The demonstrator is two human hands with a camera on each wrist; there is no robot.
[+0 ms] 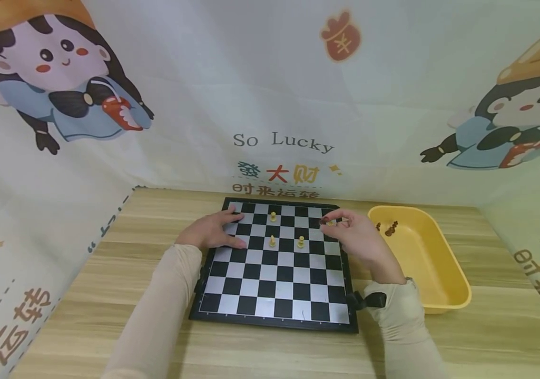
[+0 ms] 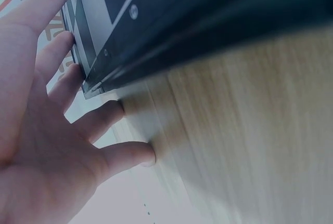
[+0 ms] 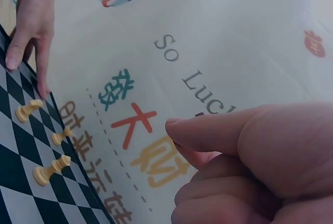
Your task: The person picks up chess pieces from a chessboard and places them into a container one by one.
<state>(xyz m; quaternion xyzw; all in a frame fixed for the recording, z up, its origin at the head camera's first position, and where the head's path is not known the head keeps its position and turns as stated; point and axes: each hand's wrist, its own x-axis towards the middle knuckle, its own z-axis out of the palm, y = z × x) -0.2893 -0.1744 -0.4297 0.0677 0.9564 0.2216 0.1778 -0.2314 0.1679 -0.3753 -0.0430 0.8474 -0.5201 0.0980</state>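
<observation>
A black-and-white chessboard (image 1: 276, 273) lies on the wooden table. Three pale chess pieces stand on it in plain sight: a rook (image 1: 273, 216), one (image 1: 272, 241) whose kind is hard to tell, and another rook (image 1: 301, 242). My left hand (image 1: 210, 229) rests at the board's left edge with fingers spread; in the left wrist view, some fingertips touch the table. Over the board's right side, my right hand (image 1: 357, 237) pinches a dark brown chess piece (image 1: 325, 220), mostly hidden by the fingers. Just below it, a pale piece (image 1: 330, 223) shows partly.
To the right of the board stands a yellow plastic bin (image 1: 454, 273) with a few dark brown chess pieces (image 1: 391, 228) at its far left. A printed cloth (image 1: 279, 95) hangs behind the table and along its sides.
</observation>
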